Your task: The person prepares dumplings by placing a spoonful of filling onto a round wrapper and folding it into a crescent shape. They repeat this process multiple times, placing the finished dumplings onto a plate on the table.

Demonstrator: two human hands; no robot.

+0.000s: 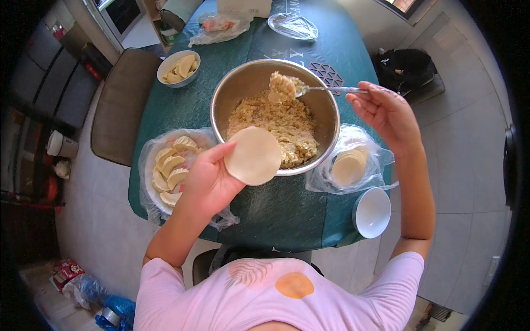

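Observation:
My left hand (208, 179) holds a round dumpling wrapper (253, 156) flat, over the near rim of a large steel bowl (220, 105). Inside the bowl is a pale, chopped filling (270, 127). In my right hand (381, 113) is the handle of a metal spoon (337, 89), pinched between thumb and fingers. A heaped lump of filling sits on the spoon's end, above the far part of the bowl. Left of the bowl, folded dumplings (170, 164) lie on a plastic-covered plate. A stack of wrappers (349, 166) rests in a clear bag to the right.
A white bowl of dumplings (179, 69) stands at the far left, and a small white bowl (372, 213) at the near right edge. Behind the steel bowl are a dark lattice trivet (327, 75), a plastic-wrapped lid or plate (293, 26) and a plastic bag (220, 25). A chair (122, 105) adjoins the table's left side.

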